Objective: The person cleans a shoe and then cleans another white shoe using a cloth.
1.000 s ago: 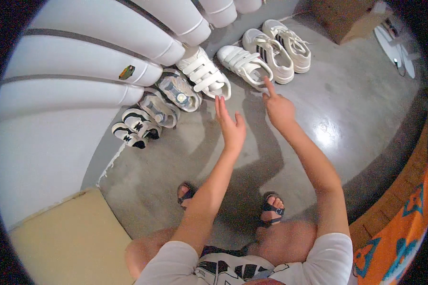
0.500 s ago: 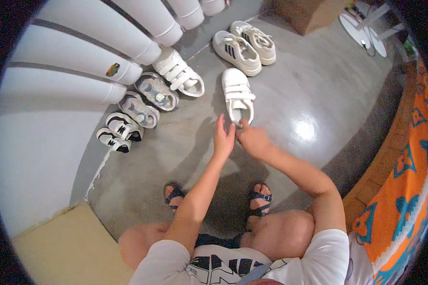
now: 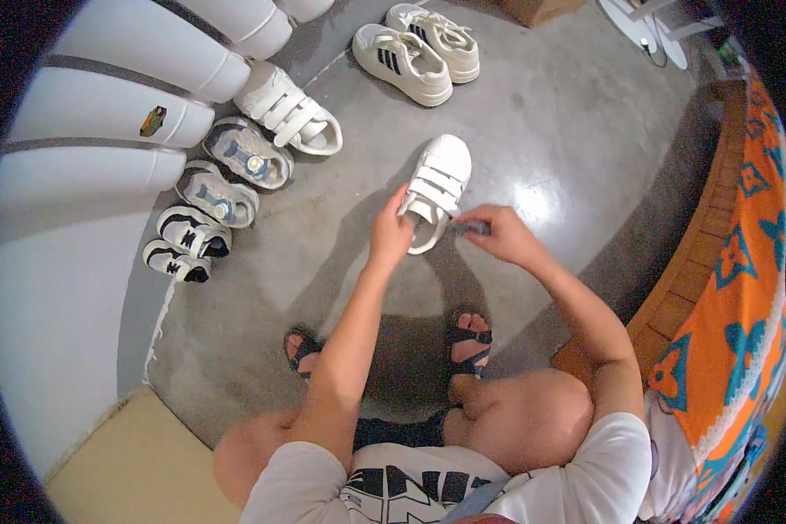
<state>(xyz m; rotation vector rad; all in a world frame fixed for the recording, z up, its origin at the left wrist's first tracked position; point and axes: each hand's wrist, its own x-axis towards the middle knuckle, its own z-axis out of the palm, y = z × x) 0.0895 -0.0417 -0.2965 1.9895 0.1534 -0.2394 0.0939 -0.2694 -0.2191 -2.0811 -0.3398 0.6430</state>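
A white shoe point(image 3: 444, 170) with hook-and-loop straps is in front of me, toe pointing away and its opening toward me. My left hand point(image 3: 392, 229) grips the left side of the shoe near its opening, thumb partly hidden. Just right of the heel, my right hand point(image 3: 504, 236) is closed on a dark grey piece point(image 3: 473, 227), flat and narrow from this angle; its kind is unclear. That piece sits close beside the shoe's collar, and I cannot tell whether they touch.
A matching white strapped shoe point(image 3: 290, 112), grey shoes point(image 3: 249, 153) and small black-and-white shoes point(image 3: 188, 234) line the white slatted panel point(image 3: 105, 100) at left. White lace-up sneakers point(image 3: 402, 63) stand beyond. An orange patterned cloth point(image 3: 716, 349) hangs over a wooden edge at right.
My left hand has taken hold of the shoe, which has turned toe-rightward. My right hand has left the heel, moving right with the grey piece. The whole view has shifted a little.
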